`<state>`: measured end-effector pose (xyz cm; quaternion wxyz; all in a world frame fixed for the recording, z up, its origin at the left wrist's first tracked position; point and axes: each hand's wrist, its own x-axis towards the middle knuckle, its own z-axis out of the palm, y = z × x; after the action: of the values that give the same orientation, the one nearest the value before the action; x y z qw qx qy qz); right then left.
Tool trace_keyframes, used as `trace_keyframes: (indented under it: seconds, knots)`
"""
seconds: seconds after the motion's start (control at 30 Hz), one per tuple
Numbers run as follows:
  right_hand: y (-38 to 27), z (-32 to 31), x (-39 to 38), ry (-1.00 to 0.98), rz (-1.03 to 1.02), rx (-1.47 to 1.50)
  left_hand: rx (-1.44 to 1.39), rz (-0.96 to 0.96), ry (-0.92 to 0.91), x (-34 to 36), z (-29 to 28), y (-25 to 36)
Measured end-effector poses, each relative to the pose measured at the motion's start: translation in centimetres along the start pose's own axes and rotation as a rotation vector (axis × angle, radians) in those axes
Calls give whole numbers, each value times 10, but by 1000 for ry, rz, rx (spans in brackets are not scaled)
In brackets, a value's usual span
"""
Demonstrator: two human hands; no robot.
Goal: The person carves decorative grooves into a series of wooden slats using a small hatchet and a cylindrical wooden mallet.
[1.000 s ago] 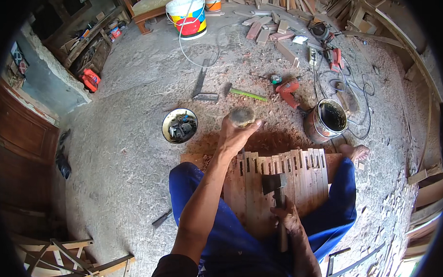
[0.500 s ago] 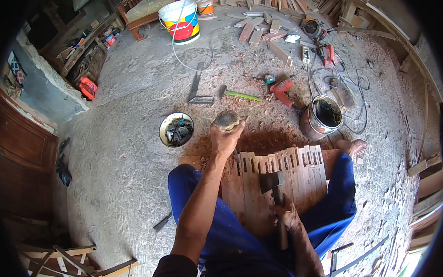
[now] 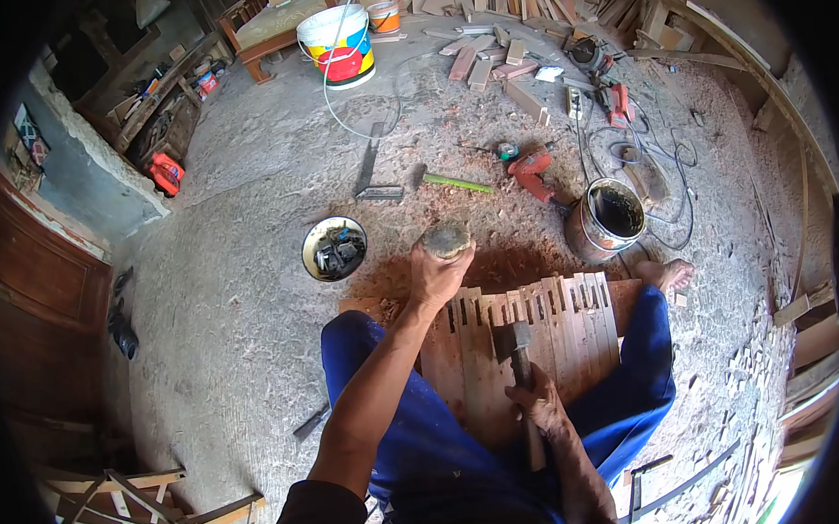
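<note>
Head view: rough grey floor, shavings thick toward the far middle; door at left, bucket far, offcuts far right; slats lie side by side between the legs, slotted ends facing far; the legs on either side presumably keep the row together.

Left hand beyond the slats' far left corner, fingers clamped round a handle, its round end up; upright hold probably leaves that end exposed; what is under the fist cannot be told; right hand clamped part-way along the axe, head pointing far above the slats, likely for control; some right fingertips hidden.

Bowl left, tin right, drill and hammer farther off, probably set within reach.

Edges: slats' far ends uneven; legs bound the work both sides; tin and foot crowd the right; widest room lies left, toward the door.
</note>
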<state>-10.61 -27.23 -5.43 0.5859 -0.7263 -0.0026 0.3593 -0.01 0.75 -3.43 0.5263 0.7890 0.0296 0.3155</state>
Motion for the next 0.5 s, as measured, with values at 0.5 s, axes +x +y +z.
trace_keyframes:
  seconds: [0.5]
  knots:
    - [-144, 22, -8, 281, -825, -988, -255, -80, -155, -49, -12, -16]
